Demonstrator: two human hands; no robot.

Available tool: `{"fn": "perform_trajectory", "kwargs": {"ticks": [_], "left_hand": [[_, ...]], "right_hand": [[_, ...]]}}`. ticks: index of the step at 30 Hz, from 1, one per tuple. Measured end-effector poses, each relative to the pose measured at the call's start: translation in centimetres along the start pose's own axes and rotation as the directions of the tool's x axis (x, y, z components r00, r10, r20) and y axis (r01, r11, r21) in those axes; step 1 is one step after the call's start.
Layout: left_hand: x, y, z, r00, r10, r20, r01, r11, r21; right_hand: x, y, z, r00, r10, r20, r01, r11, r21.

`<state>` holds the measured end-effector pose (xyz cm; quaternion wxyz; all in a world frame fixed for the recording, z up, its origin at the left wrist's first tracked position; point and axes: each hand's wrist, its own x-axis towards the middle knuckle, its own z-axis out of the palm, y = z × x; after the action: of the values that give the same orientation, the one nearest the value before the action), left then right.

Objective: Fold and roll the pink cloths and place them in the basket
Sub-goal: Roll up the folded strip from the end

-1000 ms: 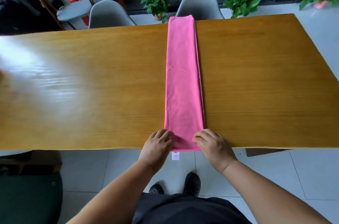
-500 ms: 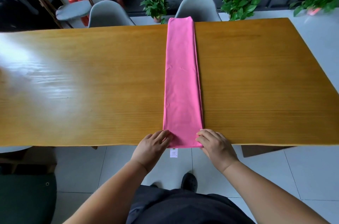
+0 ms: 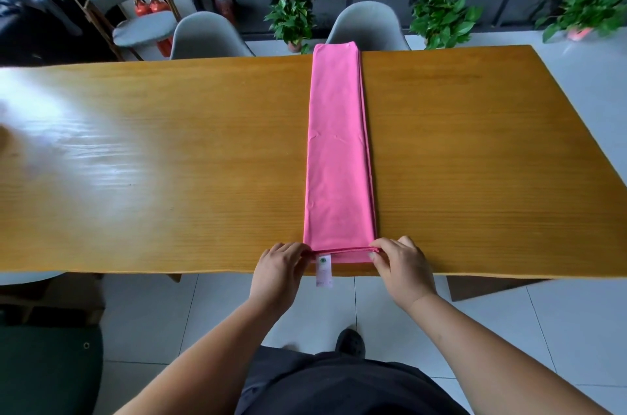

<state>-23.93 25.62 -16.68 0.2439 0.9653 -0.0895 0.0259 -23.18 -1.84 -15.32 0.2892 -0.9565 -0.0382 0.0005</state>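
The pink cloth (image 3: 339, 149) lies folded into a long narrow strip. It runs straight away from the hands across the counter (image 3: 169, 160), from the near edge to the far edge, where its end slightly overhangs. Its layered edges show along the side beyond the right hand.

Both hands sit at the near end of the strip, close together, one at each corner. The left hand (image 3: 280, 270) has its fingers curled over the near left corner and grips it. The right hand (image 3: 402, 265) pinches the near right corner between thumb and fingertips. Between the hands the end of the cloth is turned up and over into a short first fold, which forms a thin ridge from one hand to the other. A small white label (image 3: 324, 273) hangs from this end, just beside the left hand, and drops over the counter's edge.

Beyond the far end of the cloth stands a grey chair (image 3: 366, 25), and another grey chair (image 3: 207, 36) is further toward the left-hand side. Potted plants (image 3: 291, 15) stand on the floor behind them. Below the hands are pale floor tiles (image 3: 169, 312) and the toe of a dark shoe (image 3: 349, 343).
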Motion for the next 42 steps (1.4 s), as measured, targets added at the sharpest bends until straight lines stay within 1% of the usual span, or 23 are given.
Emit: {"fn": "perform_trajectory", "kwargs": {"ticks": [3,5,7,10,12,13,15,18,20,21,22,23,24,26,28,32,34,37,40,42], "left_hand": [[0.3,0.7,0.0,0.981,-0.181,0.066,0.187,0.976,-0.109],[0.7,1.3,-0.1,0.941,-0.316,0.122,0.335,0.923,-0.191],[1.2,2.0,-0.2,0.894,-0.422,0.153,0.447,0.864,-0.231],[2.0,2.6,0.0,0.830,-0.529,0.178,0.557,0.805,-0.203],[2.5,3.0,0.2,0.810,-0.555,0.188,0.582,0.799,-0.150],[2.6,3.2,0.1,0.812,-0.553,0.187,0.577,0.809,-0.111],[2.7,3.9,0.0,0.838,-0.521,0.163,0.528,0.849,0.001],[2.4,4.0,-0.1,0.921,-0.379,0.091,0.359,0.916,0.181],[2.3,3.3,0.1,0.976,-0.212,0.046,0.195,0.952,0.236],[2.1,2.8,0.3,0.996,-0.088,0.026,0.078,0.961,0.264],[2.0,2.3,0.6,0.999,0.044,0.019,-0.048,0.952,0.302],[1.8,1.9,0.8,0.987,0.160,0.024,-0.159,0.927,0.339],[1.6,1.7,0.9,0.969,0.245,0.031,-0.239,0.899,0.367],[1.1,1.3,0.9,0.943,0.330,0.027,-0.314,0.865,0.390],[0.8,0.8,0.8,0.929,0.371,0.014,-0.345,0.851,0.395],[0.1,-0.4,0.4,0.893,0.448,0.034,-0.426,0.821,0.381],[-0.4,-0.6,0.1,0.902,0.430,0.042,-0.416,0.838,0.353],[-0.4,-0.6,0.1,0.917,0.388,0.088,-0.393,0.845,0.364],[-0.1,-0.5,0.4,0.921,0.371,0.119,-0.388,0.848,0.361],[0.0,-0.7,0.5,0.929,0.350,0.122,-0.371,0.862,0.346]], "right_hand": [[0.2,-0.1,0.4,0.991,0.119,0.057,-0.119,0.993,0.003],[0.4,-0.2,0.7,0.979,0.188,0.083,-0.190,0.982,0.010],[0.7,-0.5,1.0,0.975,0.205,0.085,-0.206,0.978,0.005],[1.0,-1.2,1.0,0.976,0.211,0.051,-0.209,0.977,-0.048],[1.1,-1.6,0.9,0.979,0.203,0.025,-0.199,0.974,-0.112],[1.0,-1.7,0.9,0.982,0.186,0.022,-0.181,0.971,-0.159],[0.8,-1.4,1.2,0.992,0.130,-0.007,-0.127,0.957,-0.260],[1.0,-0.5,1.3,0.999,0.000,-0.036,-0.012,0.943,-0.332],[1.1,0.2,1.4,0.991,-0.129,-0.026,0.110,0.921,-0.373],[1.1,0.5,1.5,0.980,-0.197,-0.021,0.173,0.901,-0.397],[1.1,0.8,1.8,0.965,-0.262,-0.020,0.229,0.876,-0.424],[1.0,1.1,2.0,0.949,-0.315,-0.024,0.272,0.852,-0.448],[0.9,1.3,2.2,0.933,-0.358,-0.029,0.305,0.831,-0.466],[0.7,2.0,2.3,0.905,-0.423,-0.035,0.353,0.796,-0.491],[0.3,2.8,2.2,0.884,-0.467,-0.036,0.387,0.772,-0.504],[-0.7,4.0,2.2,0.855,-0.519,0.017,0.458,0.739,-0.494],[-0.9,4.0,2.2,0.863,-0.504,0.034,0.459,0.755,-0.469],[-0.6,3.6,2.1,0.888,-0.455,0.059,0.430,0.781,-0.453],[-0.4,3.6,2.1,0.905,-0.424,0.004,0.389,0.825,-0.410],[-0.4,3.5,2.1,0.904,-0.428,-0.003,0.389,0.826,-0.409]]}}
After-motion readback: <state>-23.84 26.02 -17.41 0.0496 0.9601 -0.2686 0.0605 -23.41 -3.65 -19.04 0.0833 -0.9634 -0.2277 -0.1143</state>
